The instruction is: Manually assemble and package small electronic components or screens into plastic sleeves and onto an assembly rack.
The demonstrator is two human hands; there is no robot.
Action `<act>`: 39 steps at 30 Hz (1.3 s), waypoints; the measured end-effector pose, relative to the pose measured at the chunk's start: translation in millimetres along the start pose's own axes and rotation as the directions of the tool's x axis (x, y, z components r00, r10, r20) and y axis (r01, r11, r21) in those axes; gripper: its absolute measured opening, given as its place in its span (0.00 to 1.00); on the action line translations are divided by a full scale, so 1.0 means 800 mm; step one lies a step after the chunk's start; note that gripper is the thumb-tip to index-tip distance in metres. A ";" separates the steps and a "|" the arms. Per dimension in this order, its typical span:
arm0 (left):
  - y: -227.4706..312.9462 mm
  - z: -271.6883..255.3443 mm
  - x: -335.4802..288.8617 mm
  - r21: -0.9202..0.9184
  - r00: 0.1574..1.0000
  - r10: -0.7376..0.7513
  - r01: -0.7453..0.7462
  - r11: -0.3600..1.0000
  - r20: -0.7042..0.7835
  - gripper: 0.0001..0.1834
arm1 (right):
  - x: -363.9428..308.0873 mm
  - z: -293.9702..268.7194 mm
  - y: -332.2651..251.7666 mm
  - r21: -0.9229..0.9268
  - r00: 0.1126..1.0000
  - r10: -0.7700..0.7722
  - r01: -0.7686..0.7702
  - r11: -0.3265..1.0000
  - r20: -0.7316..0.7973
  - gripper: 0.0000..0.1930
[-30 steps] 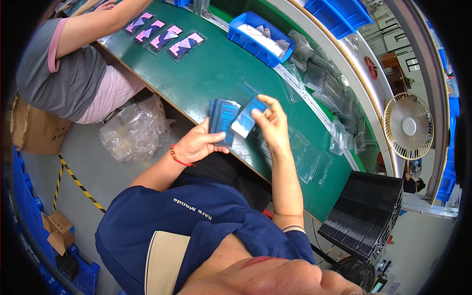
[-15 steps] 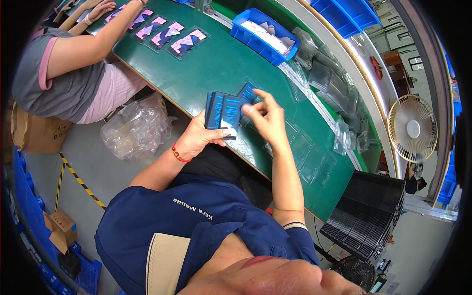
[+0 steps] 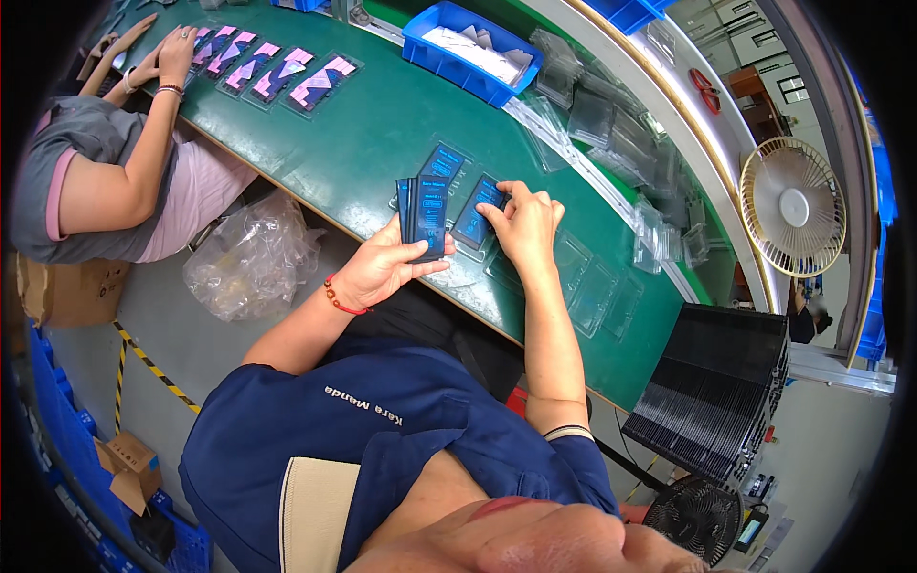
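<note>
My left hand [image 3: 377, 269] is closed around a small fanned stack of flat black pieces with blue print, which look like phone batteries [image 3: 429, 215]. To the right of the stack, my right hand [image 3: 531, 227] pinches a single battery [image 3: 473, 220] between thumb and fingers. That one is tilted low over the green table, partly above a clear plastic tray; whether it touches the tray I cannot tell. Just beyond the stack, another battery [image 3: 446, 163] lies in a clear tray. More clear trays [image 3: 585, 277] lie on the table to the right of my right hand.
Clear trays with pink and purple pieces [image 3: 315, 84] line the far left of the green table [image 3: 368, 124], near a co-worker's arm [image 3: 143, 177]. A blue bin of white pieces [image 3: 468, 57] stands at the back. A black ribbed stack [image 3: 707, 392] and fan [image 3: 793, 205] are right.
My right hand, beside the stack before, now grips a single battery to its right. The battery in the far tray shows more fully. The view has shifted, and the co-worker's arm has moved left.
</note>
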State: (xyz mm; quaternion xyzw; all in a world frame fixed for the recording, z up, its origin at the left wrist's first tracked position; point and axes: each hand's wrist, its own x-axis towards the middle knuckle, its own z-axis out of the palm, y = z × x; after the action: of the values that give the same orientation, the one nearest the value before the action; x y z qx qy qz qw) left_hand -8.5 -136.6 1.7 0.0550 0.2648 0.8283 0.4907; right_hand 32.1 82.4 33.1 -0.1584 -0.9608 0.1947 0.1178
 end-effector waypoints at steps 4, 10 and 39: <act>-0.012 0.006 0.007 0.241 0.995 0.057 -0.036 0.970 -0.080 0.28 | -0.020 -0.011 -0.007 0.440 1.000 0.027 -0.022 0.898 -0.004 0.25; -0.025 0.017 0.023 0.321 0.996 -0.027 0.055 0.946 -0.089 0.26 | -0.052 -0.028 0.005 0.768 0.985 0.071 -0.170 0.618 0.160 0.31; -0.078 0.074 0.051 0.286 0.992 -0.115 0.097 0.953 0.046 0.26 | -0.126 -0.068 0.103 -0.157 0.913 0.320 -0.365 0.918 -0.252 0.25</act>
State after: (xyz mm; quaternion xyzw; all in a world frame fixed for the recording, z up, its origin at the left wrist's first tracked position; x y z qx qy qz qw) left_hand 40.1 -56.3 14.5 0.1360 0.3681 0.7522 0.5293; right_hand 162.0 137.9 31.5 -0.3569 -0.9133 0.0957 0.1713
